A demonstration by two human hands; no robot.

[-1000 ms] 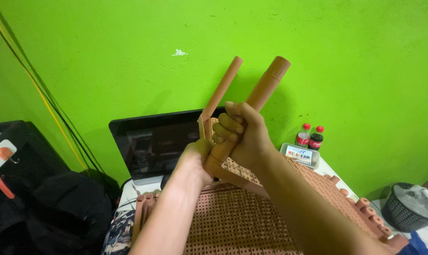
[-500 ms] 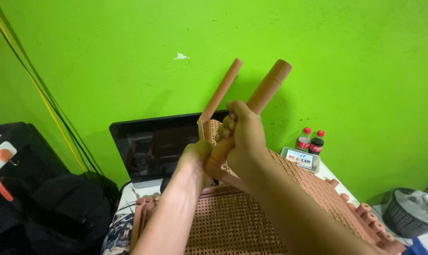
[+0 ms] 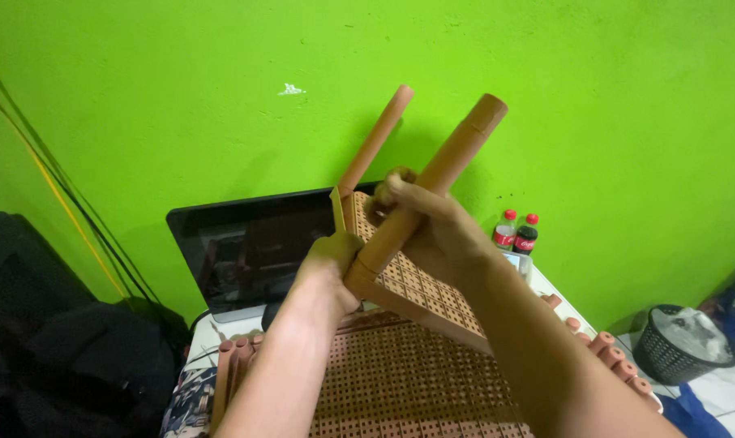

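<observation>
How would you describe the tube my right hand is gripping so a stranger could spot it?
Against the green wall, two brown tubes rise from a perforated panel. The right hand wraps the nearer tube. It is thicker than the thin tube to its left.

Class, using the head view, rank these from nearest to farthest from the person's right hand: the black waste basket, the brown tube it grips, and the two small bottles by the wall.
1. Brown tube: gripped in the right hand, slanting up toward the green wall.
2. Two small bottles: just right of the hand, against the wall.
3. Black waste basket: far right, down on the floor.
</observation>
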